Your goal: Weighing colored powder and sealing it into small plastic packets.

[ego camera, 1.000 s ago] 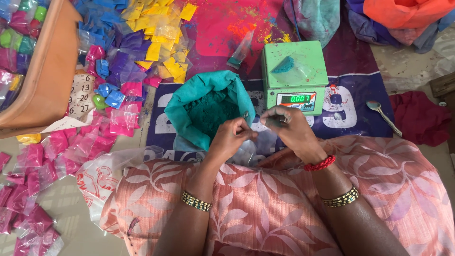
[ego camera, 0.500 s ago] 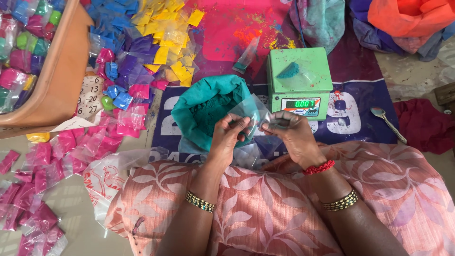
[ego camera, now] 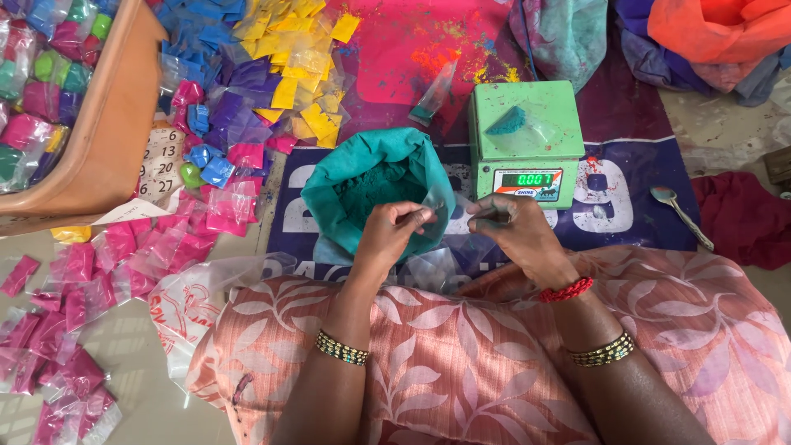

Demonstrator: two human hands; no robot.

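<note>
- Your left hand (ego camera: pixel 394 233) sits at the near rim of the open teal sack, thumb and fingertips pinched on the left edge of a small clear plastic pouch (ego camera: pixel 435 213).
- Your right hand (ego camera: pixel 512 233) is just across from it, fingers curled and smeared with teal, nipping the pouch's right side; the two hands are near each other but not touching.
- The pouch hangs between your fingertips, just above the sack's near rim and in front of the scale; whether any powder is inside it, you can't tell from here.
- The teal powder sack (ego camera: pixel 375 185) stands open, its top rolled down, teal powder heaped inside.
- Just to its right stands the green digital scale (ego camera: pixel 525 140), display lit, with a filled pouch of teal powder (ego camera: pixel 515 124) lying on its platform.
- A loose stack of empty clear pouches (ego camera: pixel 435 268) lies on your lap edge, below your hands.
- A metal spoon (ego camera: pixel 681 214) rests on the mat, well to the right of the scale.
- Another clear pouch (ego camera: pixel 434 92) lies on the pink-dusted mat behind the sack.
- On the left you have a spread of filled packets: pink packets (ego camera: pixel 99 264) across the floor, yellow packets (ego camera: pixel 301 62) and blue packets (ego camera: pixel 206 29) further back.
- An orange tray (ego camera: pixel 124 124) at far left holds more mixed-colour packets.
- Beaded bangles circle both your wrists, and a red thread band (ego camera: pixel 566 290) wraps the right one.
</note>
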